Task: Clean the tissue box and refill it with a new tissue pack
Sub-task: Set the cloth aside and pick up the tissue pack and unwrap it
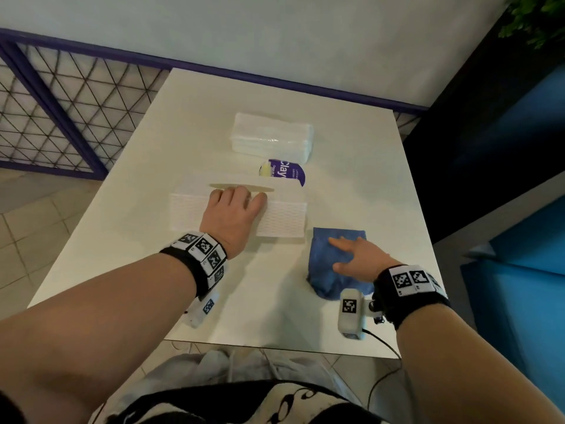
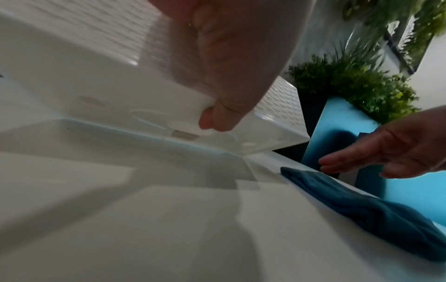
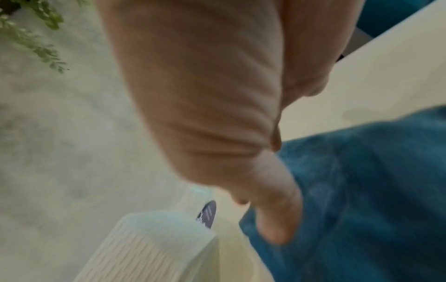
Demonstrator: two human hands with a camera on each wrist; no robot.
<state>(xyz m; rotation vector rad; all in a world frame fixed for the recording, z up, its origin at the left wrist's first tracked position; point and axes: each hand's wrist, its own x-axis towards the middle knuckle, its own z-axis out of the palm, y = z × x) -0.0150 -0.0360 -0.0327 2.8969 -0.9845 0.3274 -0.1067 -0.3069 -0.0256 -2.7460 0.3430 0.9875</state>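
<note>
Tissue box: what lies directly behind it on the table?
Behind the tissue box lies a purple-labelled container, its lower part hidden by the box. Further back sits the wrapped tissue pack, fully visible. The left hand grips the box's near side.

Cloth [image 1: 333, 258] right of box [image 1: 284, 218]; pack [image 1: 272, 139] behind

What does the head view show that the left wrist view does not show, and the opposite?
Only the head view shows the new tissue pack, the purple-labelled container and the box's top slot. Only the left wrist view shows the tissue box tilted, its underside visible, the thumb curled under its edge. Both show the left hand on the box and the right hand over the blue cloth.
</note>
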